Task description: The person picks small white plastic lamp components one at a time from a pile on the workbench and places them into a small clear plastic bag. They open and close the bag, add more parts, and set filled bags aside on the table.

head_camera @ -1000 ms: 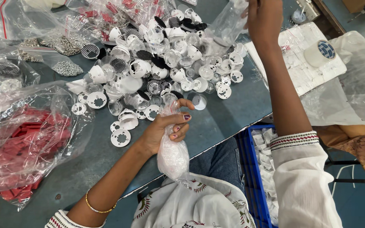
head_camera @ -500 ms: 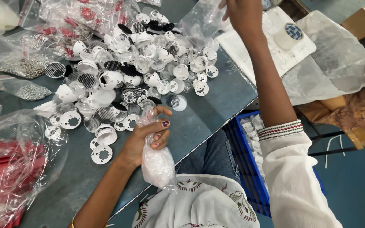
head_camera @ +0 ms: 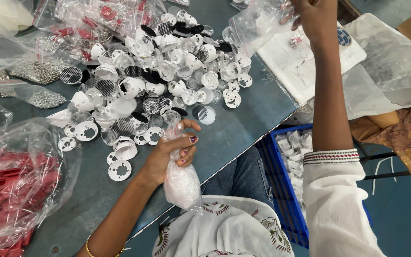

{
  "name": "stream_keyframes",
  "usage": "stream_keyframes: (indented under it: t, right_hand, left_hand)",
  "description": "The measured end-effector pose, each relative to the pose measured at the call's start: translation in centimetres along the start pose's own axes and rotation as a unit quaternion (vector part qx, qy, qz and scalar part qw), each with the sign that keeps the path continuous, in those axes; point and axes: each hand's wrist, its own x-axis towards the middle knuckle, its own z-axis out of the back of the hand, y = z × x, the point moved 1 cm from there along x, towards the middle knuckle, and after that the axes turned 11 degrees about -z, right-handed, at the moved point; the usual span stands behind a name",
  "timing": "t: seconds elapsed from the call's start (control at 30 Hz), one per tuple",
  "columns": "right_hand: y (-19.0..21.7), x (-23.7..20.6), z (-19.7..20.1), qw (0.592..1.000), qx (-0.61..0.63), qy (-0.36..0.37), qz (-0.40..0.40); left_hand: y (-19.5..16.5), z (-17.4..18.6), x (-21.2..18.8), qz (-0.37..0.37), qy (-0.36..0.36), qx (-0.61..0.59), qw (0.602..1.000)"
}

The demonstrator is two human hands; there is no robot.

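On the grey-blue metal worktop we see a big heap of small round white plastic housings, black mesh discs and clear lenses, which covers the middle and runs to the far edge. We judge that most of the work is left, because the heap is large and loose.

At the left edge lies a large clear plastic bag with red parts. Behind it, clear bags of small metal pieces lie near the far left corner. Beyond the right edge there is a blue plastic crate with small white packets, so some packing seems done.

Our left hand is at the near edge of the worktop. Its fingers are clamped on the neck of a small white filled plastic pouch, which hangs down over the edge toward our lap. Our right hand is raised over the far right corner. Its fingers pinch a clear empty plastic bag.

The loose pieces lie just beside the left hand and crowd the way to the heap.
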Motion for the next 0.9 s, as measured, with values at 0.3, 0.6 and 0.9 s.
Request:
stream_keyframes:
  t: [0.3,0.6,0.9]
  right_hand:
    - [7.4,-5.5,-4.6,0.955,0.182,0.169,-0.162]
    - [12.1,-16.1,-14.7,0.902,0.172,0.351,-0.186]
    - [13.7,-20.0,-15.4,0.938,-0.014,0.327,0.116]
  left_hand:
    - [-0.3,-1.1,0.4,-0.054,-0.015,0.002,0.998]
    - [2.2,1.3,0.8,-0.031,0.037,-0.043,0.998]
    - [2.6,3.1,1.7,-0.046,-0.135,-0.025,0.989]
